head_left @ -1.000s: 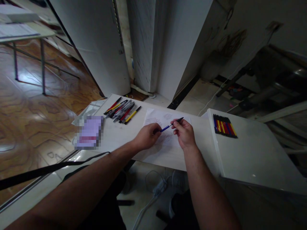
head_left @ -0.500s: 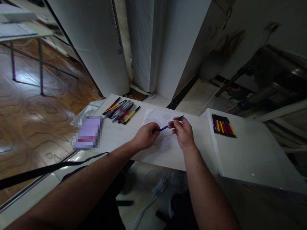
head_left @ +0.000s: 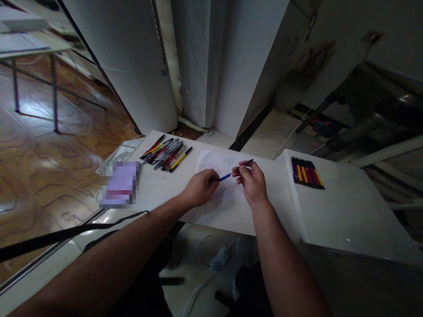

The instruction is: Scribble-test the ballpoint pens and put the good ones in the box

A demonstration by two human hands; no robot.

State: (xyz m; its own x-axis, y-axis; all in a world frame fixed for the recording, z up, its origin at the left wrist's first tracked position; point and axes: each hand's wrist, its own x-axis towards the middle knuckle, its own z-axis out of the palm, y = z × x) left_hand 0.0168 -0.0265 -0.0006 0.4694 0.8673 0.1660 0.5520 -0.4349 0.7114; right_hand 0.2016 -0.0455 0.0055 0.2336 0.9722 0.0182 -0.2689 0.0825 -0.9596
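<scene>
Above a sheet of printed paper (head_left: pixel 230 159), my two hands meet at a pen. My left hand (head_left: pixel 200 187) is closed, its fingers pinched round the blue barrel (head_left: pixel 224 177) of this pen. Between thumb and fingers, my right hand (head_left: pixel 251 181) grips the black part (head_left: pixel 246 163), which points up to the right. A small pale section shows where the blue and black parts meet; whether they are joined there I cannot tell. Left of the paper lies a loose pile of pens (head_left: pixel 167 153) in red, yellow, black and clear-grey.
A row of red, yellow and blue pens with black ends (head_left: pixel 307 172) lies on the white raised surface (head_left: pixel 350 211) at right. A blurred purple object (head_left: pixel 120 182) sits at the left end of the narrow table (head_left: pixel 158 189). Cables and a power strip (head_left: pixel 218 259) are below.
The view has shifted very slightly. Both hands keep their hold on the pen in almost the same place, and the piles of pens have not moved.
</scene>
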